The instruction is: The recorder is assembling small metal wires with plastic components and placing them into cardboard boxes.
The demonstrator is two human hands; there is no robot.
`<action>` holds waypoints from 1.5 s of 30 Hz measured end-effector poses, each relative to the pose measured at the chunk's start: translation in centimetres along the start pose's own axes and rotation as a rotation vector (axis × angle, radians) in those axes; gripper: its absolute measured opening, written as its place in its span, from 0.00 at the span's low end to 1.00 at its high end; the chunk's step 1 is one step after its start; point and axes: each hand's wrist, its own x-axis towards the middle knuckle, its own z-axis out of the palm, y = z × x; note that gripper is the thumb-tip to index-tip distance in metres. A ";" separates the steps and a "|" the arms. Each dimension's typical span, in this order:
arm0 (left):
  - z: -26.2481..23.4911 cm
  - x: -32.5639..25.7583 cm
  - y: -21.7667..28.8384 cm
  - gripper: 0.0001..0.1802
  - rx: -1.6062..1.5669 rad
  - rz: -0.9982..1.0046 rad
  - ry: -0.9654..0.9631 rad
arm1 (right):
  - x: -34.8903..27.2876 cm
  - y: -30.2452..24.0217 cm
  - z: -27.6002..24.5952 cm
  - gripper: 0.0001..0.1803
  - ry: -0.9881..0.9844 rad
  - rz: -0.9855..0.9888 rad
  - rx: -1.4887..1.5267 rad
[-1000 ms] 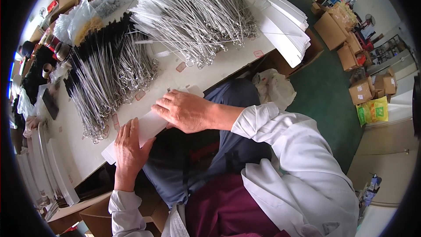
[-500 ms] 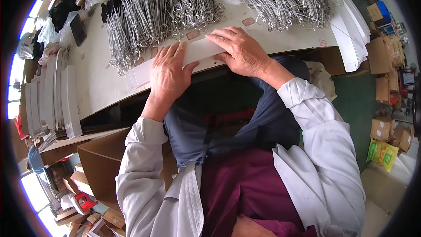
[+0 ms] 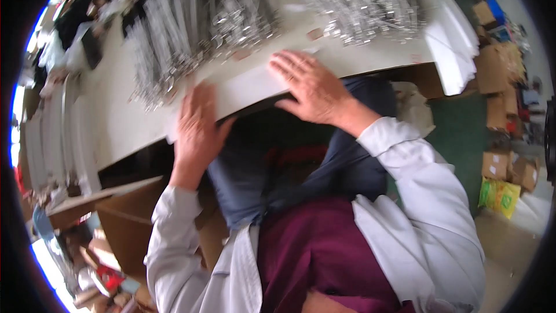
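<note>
Nearest: my left hand (image 3: 197, 124), left of centre, blurred, fingers extended and thumb held out, over the left part of a long white strip (image 3: 246, 85); I cannot tell whether it presses or grips. My right hand (image 3: 313, 90), just right of centre, is open, fingers slightly spread, closed on nothing that I can see; contact with the strip's right part is unclear. The strip lies along the near edge of the white table (image 3: 119, 127), mid-frame. Progress, as judged: strip laid out, handling under way; blur hides any fold or closure, so completion is unconfirmed. Beyond, across the top, ring-ended wire rods (image 3: 370, 14) lie loose in piles, none seen on the strip. White flat pieces (image 3: 452, 61), upper right, stand apart, apparently unhandled. Farthest: cartons (image 3: 498, 165), right edge.
</note>
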 end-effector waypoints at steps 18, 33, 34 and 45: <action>-6.2 -1.8 3.5 0.35 -0.086 0.053 -0.253 | -2.9 0.4 0.3 0.21 0.241 -0.194 0.027; -1.8 0.7 8.3 0.31 -0.523 -0.199 -0.172 | -5.4 -5.4 -1.2 0.23 0.493 0.277 0.398; -1.7 0.2 8.6 0.32 -0.517 -0.213 -0.176 | -5.3 -6.0 -0.4 0.23 0.485 0.275 0.425; 0.0 -1.2 10.2 0.41 -0.693 -0.222 -0.213 | -6.2 -7.8 1.1 0.14 0.108 0.519 1.107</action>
